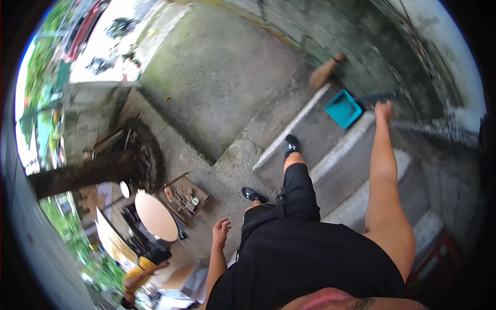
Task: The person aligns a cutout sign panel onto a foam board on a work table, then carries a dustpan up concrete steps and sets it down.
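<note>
My right hand [383, 111] is stretched out to the right, close beside the dark handle [380, 97] of a teal dustpan [343, 109]. Its fingers look bent, but blur hides whether they touch the handle. The dustpan is on a concrete step, by the wall. Just beyond it, a brown broom [324, 75] leans near the wall's foot. My left hand [221, 232] hangs at my left side, fingers loosely bent and apart, holding nothing.
Concrete steps [338, 160] lie under and right of my feet. To the left are a wooden tray of small items [187, 199], a round pale tabletop [156, 217] and a tree trunk [85, 173]. A person in yellow [137, 274] is at lower left.
</note>
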### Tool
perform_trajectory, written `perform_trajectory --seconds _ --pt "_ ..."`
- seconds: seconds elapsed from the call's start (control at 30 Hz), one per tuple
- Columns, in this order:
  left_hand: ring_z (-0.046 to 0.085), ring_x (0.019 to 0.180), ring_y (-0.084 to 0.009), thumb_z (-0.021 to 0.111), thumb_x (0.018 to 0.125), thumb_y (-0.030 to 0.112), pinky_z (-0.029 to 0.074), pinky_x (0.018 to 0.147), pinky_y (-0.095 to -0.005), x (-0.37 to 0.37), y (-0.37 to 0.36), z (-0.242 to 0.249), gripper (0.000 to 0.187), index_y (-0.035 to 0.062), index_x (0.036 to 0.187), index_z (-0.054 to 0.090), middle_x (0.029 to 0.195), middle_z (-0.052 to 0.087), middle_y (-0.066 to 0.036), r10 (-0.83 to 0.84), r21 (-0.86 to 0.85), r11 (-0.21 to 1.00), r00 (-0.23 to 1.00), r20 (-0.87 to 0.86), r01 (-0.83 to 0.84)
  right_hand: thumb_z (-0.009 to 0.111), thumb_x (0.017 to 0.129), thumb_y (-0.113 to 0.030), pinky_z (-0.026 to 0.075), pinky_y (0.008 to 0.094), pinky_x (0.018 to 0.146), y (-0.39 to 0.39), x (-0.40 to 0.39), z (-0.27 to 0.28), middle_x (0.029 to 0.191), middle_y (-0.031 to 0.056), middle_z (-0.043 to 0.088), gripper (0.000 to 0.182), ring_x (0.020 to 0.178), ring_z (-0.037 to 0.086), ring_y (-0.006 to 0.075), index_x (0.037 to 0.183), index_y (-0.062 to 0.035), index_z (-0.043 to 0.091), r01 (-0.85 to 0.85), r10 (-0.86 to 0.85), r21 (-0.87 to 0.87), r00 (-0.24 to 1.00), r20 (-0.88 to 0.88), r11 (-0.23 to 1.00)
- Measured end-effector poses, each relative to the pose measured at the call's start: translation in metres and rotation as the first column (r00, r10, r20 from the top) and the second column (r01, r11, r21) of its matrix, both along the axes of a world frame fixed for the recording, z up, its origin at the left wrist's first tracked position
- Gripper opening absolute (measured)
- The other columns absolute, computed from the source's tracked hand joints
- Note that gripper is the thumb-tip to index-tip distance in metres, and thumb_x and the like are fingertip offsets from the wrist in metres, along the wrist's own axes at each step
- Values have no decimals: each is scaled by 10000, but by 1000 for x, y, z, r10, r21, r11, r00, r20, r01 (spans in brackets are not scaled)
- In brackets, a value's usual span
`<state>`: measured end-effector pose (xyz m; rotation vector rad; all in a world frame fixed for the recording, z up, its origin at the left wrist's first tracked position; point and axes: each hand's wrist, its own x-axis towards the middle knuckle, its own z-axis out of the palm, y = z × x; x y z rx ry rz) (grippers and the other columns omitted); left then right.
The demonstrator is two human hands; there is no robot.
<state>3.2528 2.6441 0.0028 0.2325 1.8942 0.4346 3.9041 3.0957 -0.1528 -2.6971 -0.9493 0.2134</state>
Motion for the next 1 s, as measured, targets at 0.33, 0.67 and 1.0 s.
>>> perform_trajectory --seconds 0.33,0.67,1.0 --pt "592 805 -151 503 855 142 481 696 -265 -4 -159 -46 243 33 1065 561 915 622 -97 369 240 903 929 -10 -356 607 704 -160 470 382 745 -138 -364 -109 849 156 630 225 811 604 292 891 -37 590 -749 652 -10 583 -485 662" --pt "592 728 -144 474 861 100 484 647 -271 -46 -400 -99 232 51 1077 544 900 617 -89 902 302 421 431 -34 -856 619 631 -74 454 346 580 -409 -713 -6 673 131 567 160 638 568 244 746 -24 520 -862 741 236 -507 -441 -449" --pt "550 656 -113 464 875 161 426 553 -234 52 -468 -116 240 85 1096 521 931 607 -63 999 81 -37 -40 -27 -996 701 574 -125 449 359 571 -446 -825 39 631 149 552 233 602 556 277 667 -19 515 -788 655 158 -589 -474 -595"
